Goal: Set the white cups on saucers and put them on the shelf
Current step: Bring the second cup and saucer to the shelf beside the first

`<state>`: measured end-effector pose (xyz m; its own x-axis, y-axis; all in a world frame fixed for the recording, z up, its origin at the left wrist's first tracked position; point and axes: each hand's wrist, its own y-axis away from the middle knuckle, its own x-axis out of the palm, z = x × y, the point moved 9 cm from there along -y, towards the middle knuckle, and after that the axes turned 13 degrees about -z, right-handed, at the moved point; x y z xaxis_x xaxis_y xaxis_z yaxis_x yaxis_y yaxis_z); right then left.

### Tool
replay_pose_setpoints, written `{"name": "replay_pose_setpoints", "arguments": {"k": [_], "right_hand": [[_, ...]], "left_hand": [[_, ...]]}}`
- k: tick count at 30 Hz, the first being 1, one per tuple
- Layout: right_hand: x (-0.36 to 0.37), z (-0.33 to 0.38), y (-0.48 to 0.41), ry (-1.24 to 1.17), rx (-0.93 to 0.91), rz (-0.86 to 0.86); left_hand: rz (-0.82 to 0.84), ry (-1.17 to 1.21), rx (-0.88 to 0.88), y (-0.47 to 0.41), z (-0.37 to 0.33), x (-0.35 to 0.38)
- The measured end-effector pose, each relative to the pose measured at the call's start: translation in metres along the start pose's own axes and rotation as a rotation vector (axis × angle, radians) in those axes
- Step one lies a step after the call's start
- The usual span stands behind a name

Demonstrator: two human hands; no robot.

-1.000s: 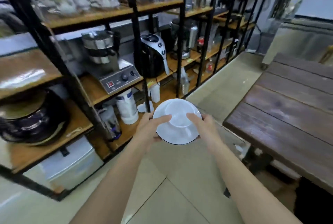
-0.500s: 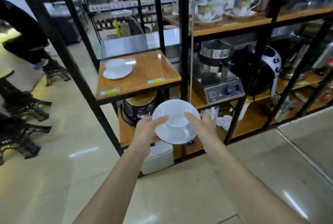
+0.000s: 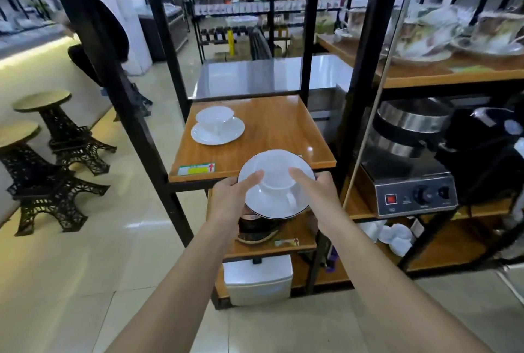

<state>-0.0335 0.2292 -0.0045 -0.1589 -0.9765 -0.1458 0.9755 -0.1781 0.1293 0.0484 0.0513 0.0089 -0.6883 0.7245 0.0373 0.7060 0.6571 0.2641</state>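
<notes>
I hold a white saucer [image 3: 272,205] with a white cup [image 3: 276,175] standing on it, just in front of the wooden shelf board [image 3: 272,131]. My left hand [image 3: 234,196] grips the saucer's left rim, thumb against the cup. My right hand [image 3: 319,192] grips the right rim, thumb on the cup's other side. At the back left of the same board, another white cup [image 3: 214,117] sits on its saucer [image 3: 217,131].
Black metal uprights [image 3: 113,80] frame the shelf. A steel waffle maker [image 3: 408,165] and a black appliance [image 3: 487,154] fill the bay to the right. Patterned cups [image 3: 425,35] stand above. Below are a dark pot [image 3: 255,228] and a white box [image 3: 258,279]. Two tower-shaped stools [image 3: 48,154] stand left.
My view has swung left along the rack and drawn closer; the wooden shelf board with the first cup and saucer now lies directly behind the cup and saucer I carry.
</notes>
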Motion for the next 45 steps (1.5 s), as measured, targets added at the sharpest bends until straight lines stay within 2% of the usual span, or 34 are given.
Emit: {"name": "replay_pose_setpoints", "arguments": {"k": [3, 6, 11, 16, 20, 28, 41, 43, 45], "right_hand": [[0.011, 0.009, -0.046, 0.049, 0.01, 0.012], [0.023, 0.021, -0.089, -0.01, 0.01, 0.014], [0.045, 0.03, -0.141, -0.006, 0.023, 0.023], [0.064, 0.032, -0.175, -0.026, 0.043, 0.034], [0.07, 0.034, -0.201, 0.099, 0.066, -0.04], [0.088, 0.029, -0.23, 0.237, 0.066, -0.088], [0.093, 0.031, -0.239, 0.407, 0.021, 0.022], [0.085, 0.038, -0.239, 0.474, -0.022, -0.027], [0.076, 0.053, -0.238, 0.478, -0.14, -0.113]], "left_hand": [[-0.024, 0.032, 0.0, -0.034, -0.011, 0.032], [-0.035, 0.043, -0.007, -0.067, -0.015, 0.062], [-0.103, -0.042, 0.025, -0.12, -0.026, 0.088], [-0.066, -0.077, 0.062, -0.161, -0.039, 0.112], [-0.051, -0.08, 0.004, -0.187, -0.037, 0.125], [-0.119, -0.17, -0.045, -0.224, -0.03, 0.136], [-0.065, -0.333, 0.032, -0.244, -0.033, 0.143], [-0.039, -0.384, 0.066, -0.244, -0.034, 0.144], [-0.031, -0.451, 0.118, -0.244, -0.038, 0.142]]}}
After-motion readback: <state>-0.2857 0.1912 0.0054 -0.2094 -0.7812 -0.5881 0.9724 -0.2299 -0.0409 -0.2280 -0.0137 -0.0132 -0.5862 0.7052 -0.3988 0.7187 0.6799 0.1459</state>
